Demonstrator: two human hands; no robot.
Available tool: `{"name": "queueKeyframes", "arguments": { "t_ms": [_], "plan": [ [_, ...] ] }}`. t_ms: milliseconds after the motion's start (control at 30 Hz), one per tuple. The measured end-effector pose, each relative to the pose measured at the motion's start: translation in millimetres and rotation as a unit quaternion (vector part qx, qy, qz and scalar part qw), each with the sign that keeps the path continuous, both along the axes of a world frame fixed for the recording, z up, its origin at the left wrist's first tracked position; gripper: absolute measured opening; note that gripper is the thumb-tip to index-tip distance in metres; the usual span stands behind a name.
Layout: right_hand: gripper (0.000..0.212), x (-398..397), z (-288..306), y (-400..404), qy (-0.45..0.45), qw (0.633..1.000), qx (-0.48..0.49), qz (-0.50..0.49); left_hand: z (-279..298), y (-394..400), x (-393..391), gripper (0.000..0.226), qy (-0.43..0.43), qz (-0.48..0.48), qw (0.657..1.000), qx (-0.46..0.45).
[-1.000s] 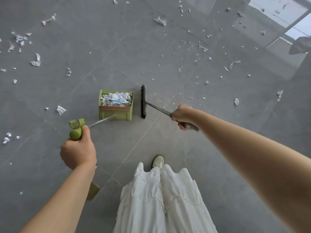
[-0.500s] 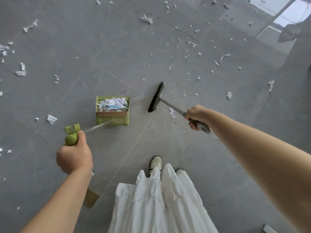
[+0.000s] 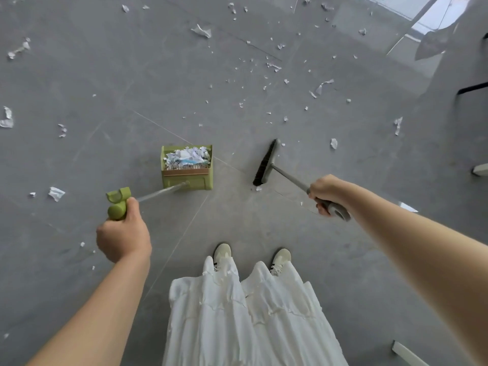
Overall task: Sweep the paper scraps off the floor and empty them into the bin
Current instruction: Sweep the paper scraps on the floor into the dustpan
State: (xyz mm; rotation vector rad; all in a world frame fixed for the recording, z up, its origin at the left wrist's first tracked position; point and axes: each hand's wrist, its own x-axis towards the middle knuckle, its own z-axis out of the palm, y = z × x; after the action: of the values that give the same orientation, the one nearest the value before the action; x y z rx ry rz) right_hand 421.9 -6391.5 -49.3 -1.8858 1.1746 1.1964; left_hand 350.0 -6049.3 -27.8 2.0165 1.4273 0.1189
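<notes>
A green long-handled dustpan (image 3: 187, 178) stands on the grey floor, filled with white paper scraps (image 3: 188, 157). My left hand (image 3: 123, 235) grips the green top of its handle. My right hand (image 3: 327, 192) holds the grey handle of a broom whose black brush head (image 3: 264, 163) is to the right of the dustpan, apart from it. White paper scraps (image 3: 273, 66) lie scattered over the floor ahead and to the left, with one small piece (image 3: 258, 188) just below the brush. No bin is in view.
My white skirt (image 3: 245, 313) and two pale shoes (image 3: 222, 253) are below the tools. A dark furniture leg (image 3: 472, 88) and a pale foot (image 3: 480, 169) stand at the right edge. A white strip (image 3: 408, 353) lies bottom right. A bright window reflection (image 3: 433, 14) marks the far right floor.
The broom head has swung right, away from the dustpan's side. The view has shifted, so both shoes show instead of one. The dustpan stays upright in my left hand.
</notes>
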Motion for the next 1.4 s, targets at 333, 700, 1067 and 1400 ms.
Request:
{"name": "queueKeyframes", "arguments": {
  "t_ms": [333,700,1067,1400],
  "plan": [
    [0.015,-35,26,-82,-0.055,0.998,0.018,0.008,-11,-85,-16,0.055,-0.028,0.013,1.0,0.005],
    [0.017,-13,29,-47,-0.082,0.984,0.044,0.149,-9,-88,-15,0.05,-0.05,0.027,0.998,0.02],
    [0.011,9,8,1,-0.063,0.979,0.072,0.179,-12,-64,6,0.042,-0.037,0.019,0.998,0.037],
    [0.012,-7,13,-61,-0.016,0.986,-0.035,0.16,-10,-57,16,0.054,-0.009,-0.001,0.999,0.031]
  ]
}}
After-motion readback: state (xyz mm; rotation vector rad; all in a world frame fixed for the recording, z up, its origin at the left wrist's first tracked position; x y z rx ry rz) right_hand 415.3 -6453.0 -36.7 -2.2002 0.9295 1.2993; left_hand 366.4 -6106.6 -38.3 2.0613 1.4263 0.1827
